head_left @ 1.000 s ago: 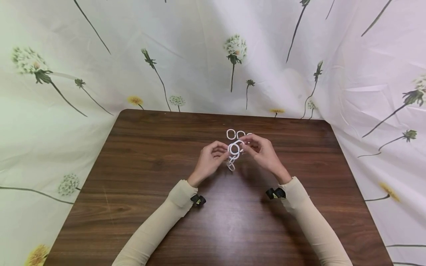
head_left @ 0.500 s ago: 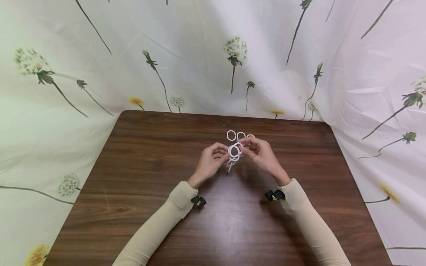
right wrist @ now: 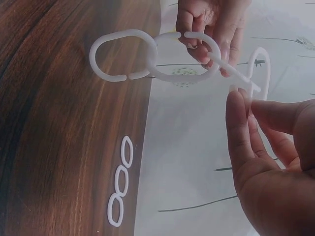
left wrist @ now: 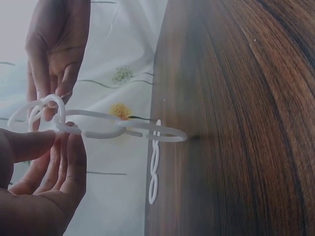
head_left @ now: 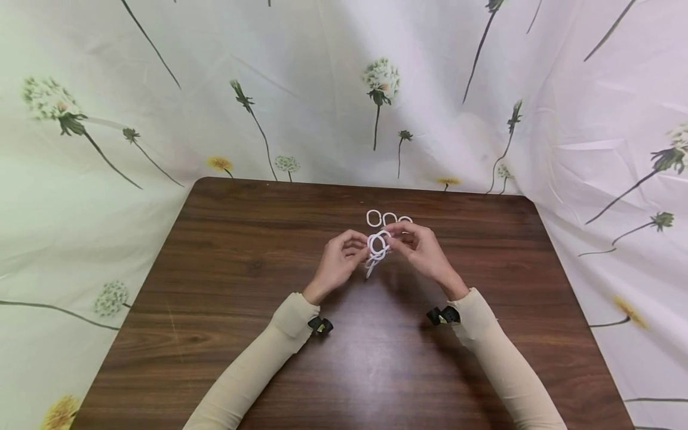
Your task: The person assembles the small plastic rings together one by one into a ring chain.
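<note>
Left grip (head_left: 338, 260) pinches white link (right wrist: 230, 69) | right grip (head_left: 423, 254) pinches adjoining link (right wrist: 267, 73) | other links (right wrist: 187, 78) hang below

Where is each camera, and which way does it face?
Head: on the head, facing forward and down at the table; left hand, right hand and sleeves show.
Left wrist: on that wrist, facing the white chain; both hands show.
Right wrist: on that wrist, facing the chain; both hands show.
Wrist views share the chain and three rings.

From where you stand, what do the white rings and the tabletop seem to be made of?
White rings: probably plastic, smooth, satin, judging by even colour and rounded ends. Tabletop: wood or printed laminate, slightly glossy; brown grain, soft glare.
</note>
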Tool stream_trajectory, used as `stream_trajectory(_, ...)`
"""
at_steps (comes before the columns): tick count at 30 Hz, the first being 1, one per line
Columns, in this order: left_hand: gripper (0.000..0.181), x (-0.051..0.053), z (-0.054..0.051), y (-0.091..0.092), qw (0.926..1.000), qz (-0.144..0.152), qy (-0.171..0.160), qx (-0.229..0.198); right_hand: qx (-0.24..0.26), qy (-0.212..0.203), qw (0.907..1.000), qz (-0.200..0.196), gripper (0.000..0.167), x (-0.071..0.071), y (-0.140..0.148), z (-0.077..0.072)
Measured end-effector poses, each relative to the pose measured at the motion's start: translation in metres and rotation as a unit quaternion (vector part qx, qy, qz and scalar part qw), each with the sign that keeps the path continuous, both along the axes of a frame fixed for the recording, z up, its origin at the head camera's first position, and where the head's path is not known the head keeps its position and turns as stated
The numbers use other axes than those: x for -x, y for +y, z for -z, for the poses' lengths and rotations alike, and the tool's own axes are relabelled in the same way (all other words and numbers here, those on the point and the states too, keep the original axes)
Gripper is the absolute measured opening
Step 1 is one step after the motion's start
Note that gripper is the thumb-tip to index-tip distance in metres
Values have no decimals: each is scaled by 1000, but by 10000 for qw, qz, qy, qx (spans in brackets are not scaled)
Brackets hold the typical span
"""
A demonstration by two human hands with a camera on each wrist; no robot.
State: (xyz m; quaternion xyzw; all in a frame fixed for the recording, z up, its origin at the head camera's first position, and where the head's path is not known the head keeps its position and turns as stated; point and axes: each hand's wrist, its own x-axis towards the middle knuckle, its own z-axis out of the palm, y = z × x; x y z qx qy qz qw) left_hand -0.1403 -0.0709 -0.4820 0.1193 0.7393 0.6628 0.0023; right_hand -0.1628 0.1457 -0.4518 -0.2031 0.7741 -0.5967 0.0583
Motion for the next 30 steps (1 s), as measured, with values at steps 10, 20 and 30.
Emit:
stream_trajectory(10,23,-1,0,1,9998,184,17,51,-115,-33,9999,-79,24,1,-2,5)
stream_trajectory(20,23,-4,-2,2,9998,145,32,161,-393,339,9986,95,24,3,0,2)
stream_trajectory(30,19,0,0,-3,9998,155,-4,159,11,422,9989,198,21,8,10,-19)
